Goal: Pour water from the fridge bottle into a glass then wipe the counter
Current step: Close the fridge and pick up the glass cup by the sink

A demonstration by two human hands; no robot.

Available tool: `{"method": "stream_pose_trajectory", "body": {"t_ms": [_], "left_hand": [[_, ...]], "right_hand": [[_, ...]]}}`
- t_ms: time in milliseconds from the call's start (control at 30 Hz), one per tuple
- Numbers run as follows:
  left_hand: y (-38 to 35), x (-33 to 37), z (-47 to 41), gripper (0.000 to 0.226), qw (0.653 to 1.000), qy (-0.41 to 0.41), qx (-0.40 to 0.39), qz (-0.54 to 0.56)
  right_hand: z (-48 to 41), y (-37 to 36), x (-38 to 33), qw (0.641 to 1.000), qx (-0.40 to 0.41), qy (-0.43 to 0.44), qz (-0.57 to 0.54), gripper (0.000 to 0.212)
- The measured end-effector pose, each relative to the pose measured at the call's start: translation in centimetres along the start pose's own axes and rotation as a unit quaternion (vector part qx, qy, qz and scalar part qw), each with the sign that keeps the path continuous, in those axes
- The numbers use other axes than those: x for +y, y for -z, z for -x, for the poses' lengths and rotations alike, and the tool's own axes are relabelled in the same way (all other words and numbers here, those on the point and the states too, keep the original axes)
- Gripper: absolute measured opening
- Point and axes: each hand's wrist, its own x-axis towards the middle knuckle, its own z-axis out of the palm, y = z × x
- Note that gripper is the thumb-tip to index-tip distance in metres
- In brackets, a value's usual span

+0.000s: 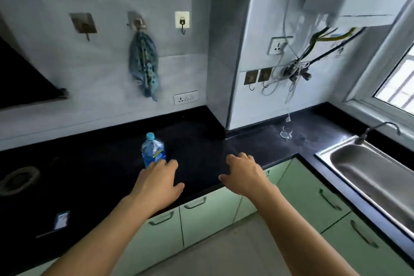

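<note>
A clear water bottle (153, 150) with a blue cap and blue label stands upright on the black counter (201, 141). My left hand (158, 182) is palm down just in front of it, fingers spread, the fingertips covering the bottle's base; I cannot tell whether they touch it. My right hand (243, 173) hovers palm down over the counter's front edge, fingers loosely bent, holding nothing. A clear glass (286, 133) stands on the counter further right, near the wall corner. A blue patterned cloth (143, 65) hangs from a wall hook above the counter.
A steel sink (367, 170) with a tap is set in the counter at the right. Loose cables (295, 69) dangle from the wall above the glass. A small card-like object (61, 219) and a ring-shaped object (19, 179) lie at the left. Green cabinets sit below.
</note>
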Motion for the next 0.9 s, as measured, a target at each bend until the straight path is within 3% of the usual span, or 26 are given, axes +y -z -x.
{"method": "stream_pose_trajectory", "body": {"t_ms": [200, 367, 900], "left_hand": [[-3.6, 12.4, -7.3, 0.049, 0.999, -0.015, -0.034, 0.014], [-4.9, 18.4, -11.3, 0.049, 0.998, -0.022, -0.048, 0.034], [-9.1, 24.6, -29.0, 0.047, 0.991, -0.105, -0.083, 0.030]], "right_hand": [[-3.4, 2.9, 13.2, 1.000, 0.020, -0.016, -0.016, 0.042], [-5.7, 4.5, 20.7, 0.998, 0.032, -0.035, -0.047, 0.036], [-18.1, 4.1, 31.0, 0.983, 0.068, -0.151, -0.076, 0.025]]}}
